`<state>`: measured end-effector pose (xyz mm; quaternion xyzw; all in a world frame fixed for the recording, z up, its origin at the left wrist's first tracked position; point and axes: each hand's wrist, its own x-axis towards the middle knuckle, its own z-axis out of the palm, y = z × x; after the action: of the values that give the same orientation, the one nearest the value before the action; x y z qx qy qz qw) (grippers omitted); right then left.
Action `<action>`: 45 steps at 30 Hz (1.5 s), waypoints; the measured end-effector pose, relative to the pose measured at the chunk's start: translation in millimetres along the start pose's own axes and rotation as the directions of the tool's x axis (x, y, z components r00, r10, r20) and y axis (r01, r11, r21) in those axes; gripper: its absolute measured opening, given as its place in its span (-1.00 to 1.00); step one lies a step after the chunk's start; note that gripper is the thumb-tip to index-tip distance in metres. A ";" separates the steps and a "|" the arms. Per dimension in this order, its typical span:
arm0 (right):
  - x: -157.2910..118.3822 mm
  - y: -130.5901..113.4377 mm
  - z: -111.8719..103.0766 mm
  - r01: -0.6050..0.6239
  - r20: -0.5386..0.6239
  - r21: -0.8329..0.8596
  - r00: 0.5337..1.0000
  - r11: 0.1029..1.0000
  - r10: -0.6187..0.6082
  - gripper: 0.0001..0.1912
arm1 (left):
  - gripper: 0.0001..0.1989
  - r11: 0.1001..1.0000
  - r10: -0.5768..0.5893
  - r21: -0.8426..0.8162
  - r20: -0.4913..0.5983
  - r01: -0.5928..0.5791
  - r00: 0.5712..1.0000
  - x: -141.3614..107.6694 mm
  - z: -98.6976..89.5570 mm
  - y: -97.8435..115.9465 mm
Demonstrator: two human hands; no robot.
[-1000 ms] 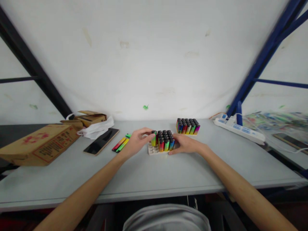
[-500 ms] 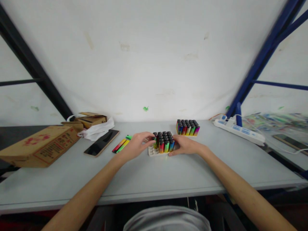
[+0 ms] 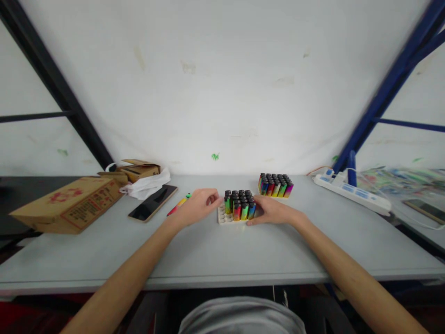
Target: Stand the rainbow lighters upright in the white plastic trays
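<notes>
A white tray with round holes stands on the table, and upright colourful lighters with black tops fill much of it. Holes show at its left end and front left corner. My right hand grips the tray's right end, thumb at the front corner and fingers behind the lighters. Just left of the tray is my left hand, its fingers curved and slightly apart with nothing visible in them. Nearest to it in the tray stands a green lighter. Loose lighters lie behind my left hand, partly hidden by it.
A block of upright lighters stands at the back right. To the left are a phone, a white plastic bag and a cardboard box. A power strip lies at the right, beside a blue metal post.
My left hand has let go of a green lighter, which now stands in the tray, and has drawn back left. My right hand keeps its grip. The view has shifted slightly.
</notes>
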<state>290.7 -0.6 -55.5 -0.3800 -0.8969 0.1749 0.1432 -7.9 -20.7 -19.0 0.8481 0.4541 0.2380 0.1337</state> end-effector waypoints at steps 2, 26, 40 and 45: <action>0.0 0.1 -0.1 -0.004 0.004 -0.010 1.000 1.000 0.004 -0.34 | -0.75 0.997 -0.027 0.073 -0.023 0.029 0.999 -1.5 -17.3 -8.7; 0.6 1.3 0.9 -0.004 0.004 0.002 1.000 1.000 0.004 -0.33 | -0.54 0.937 -0.166 0.315 0.027 0.149 0.986 -11.8 -44.7 -81.2; 0.6 -2.7 -1.1 0.008 0.002 -0.019 1.000 1.000 -0.008 -0.37 | -0.68 0.978 -0.140 0.126 -0.196 0.167 0.970 -6.4 -33.0 -63.5; 1.1 -3.9 -1.4 0.009 0.005 -0.041 1.000 0.999 -0.009 -0.37 | -0.62 0.963 -0.214 -0.226 -0.321 0.145 0.922 -4.1 -33.1 -29.0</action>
<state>288.1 -2.0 -52.5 -0.3786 -0.9023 0.1568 0.1340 -47.7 -7.8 -4.9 0.7307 0.5207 0.4125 0.1574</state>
